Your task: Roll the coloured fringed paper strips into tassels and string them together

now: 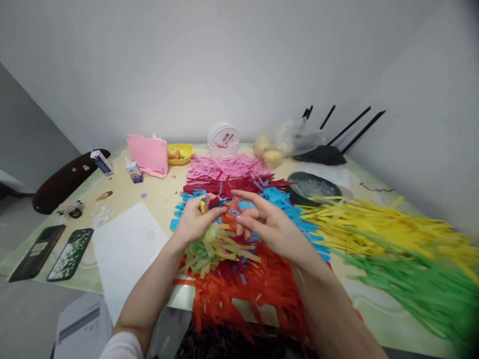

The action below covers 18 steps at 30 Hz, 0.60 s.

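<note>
A patterned table [160,198] fills the frame's lower part, orange-red strips [262,284] heaped at bottom centre. At centre, the right hand [267,222] has index finger and thumb apart; whether it grips any strip, I cannot tell. Just left of it, the left hand [192,219] is clamped on a strip bundle [217,244], which fans lengthwise toward the lower right. Its gripped middle is hidden; loose ends look pale yellow-green, with pink and red above the fingers.
</note>
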### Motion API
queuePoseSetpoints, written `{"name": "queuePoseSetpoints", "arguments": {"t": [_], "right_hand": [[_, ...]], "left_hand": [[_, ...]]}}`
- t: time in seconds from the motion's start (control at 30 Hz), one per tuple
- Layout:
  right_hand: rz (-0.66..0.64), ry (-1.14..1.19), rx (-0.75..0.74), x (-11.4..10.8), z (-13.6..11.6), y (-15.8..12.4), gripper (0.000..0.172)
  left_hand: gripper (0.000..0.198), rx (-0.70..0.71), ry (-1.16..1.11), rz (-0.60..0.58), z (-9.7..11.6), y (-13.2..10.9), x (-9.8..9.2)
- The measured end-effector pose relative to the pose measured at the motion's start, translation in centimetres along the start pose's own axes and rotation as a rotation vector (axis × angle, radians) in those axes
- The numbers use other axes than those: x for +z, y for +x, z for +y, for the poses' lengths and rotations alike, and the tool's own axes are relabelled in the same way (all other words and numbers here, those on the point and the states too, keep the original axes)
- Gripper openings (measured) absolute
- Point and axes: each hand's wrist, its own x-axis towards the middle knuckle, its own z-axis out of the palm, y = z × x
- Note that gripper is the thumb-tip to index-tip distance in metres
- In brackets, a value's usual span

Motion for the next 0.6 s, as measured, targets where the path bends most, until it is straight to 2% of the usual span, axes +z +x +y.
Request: {"name": "queuePoseSetpoints", "arguments": {"t": [0.1, 0.17, 0.33, 0.47, 0.6], "right_hand": [[-0.086, 0.034, 0.033, -0.2, -0.3, 0.0, 0.056], [-0.098, 0.051, 0.034, -0.3, -0.4, 0.1, 0.054], [0.025, 0.118, 0.012, -0.3, 0.2, 0.7, 0.039], [0.248, 0.125, -0.035, 0.4, 0.8, 0.7, 0.035], [0.657, 0.298, -0.335, -0.3, -0.6, -0.2, 0.025]], "left_hand": [[0.021, -0.007, 0.004, 0.017, 0.0, 0.0, -0.1], [0.02, -0.008, 0.024, -0.008, 0.1, 0.0, -0.1], [0.021, -0.033, 0.059, -0.126, 0.1, -0.2, 0.1], [0.025, -0.068, 0.037, -0.103, -0.4, -0.2, 0.4], [0.026, -0.111, -0.021, -0.066, -0.8, 0.0, 0.1]]}}
